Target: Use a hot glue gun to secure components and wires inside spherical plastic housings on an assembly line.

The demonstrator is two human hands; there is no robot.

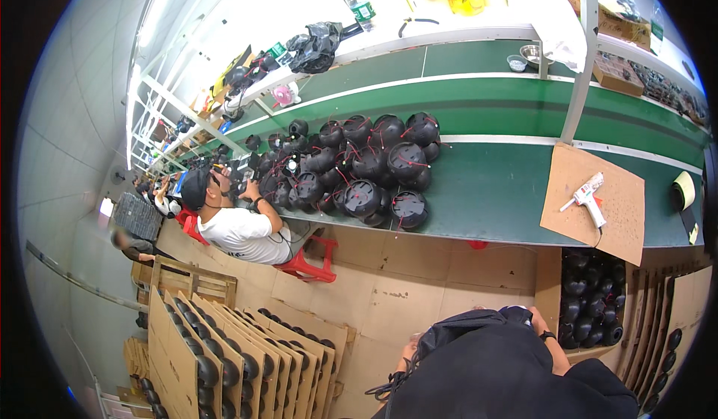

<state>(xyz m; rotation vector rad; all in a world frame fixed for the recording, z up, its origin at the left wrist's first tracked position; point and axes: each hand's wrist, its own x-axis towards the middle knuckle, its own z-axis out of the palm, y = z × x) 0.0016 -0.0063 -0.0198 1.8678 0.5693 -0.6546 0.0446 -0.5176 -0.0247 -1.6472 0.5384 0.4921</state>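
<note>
Dark cloth (479, 374), apparently my clothing, fills the lower middle and hides much of both my hands. My left hand (410, 349) shows only in part at the cloth's left edge, near a dark cord. My right hand (537, 320), with a dark band on its wrist, is at the cloth's upper right edge. It is next to an open cardboard box (548, 292) of black round shells (591, 299). A small pale and dark patch is beside this hand, too unclear to name. The fingers of both hands are too hidden to show what they hold.
A green workbench (486, 187) bears piled black round housings (366, 165) with red wires. A white glue gun (585, 198) lies on cardboard (553, 225). At left, a co-worker (239, 232) sits on a red stool (310, 262). Cardboard dividers with shells (247, 352) stand lower left.
</note>
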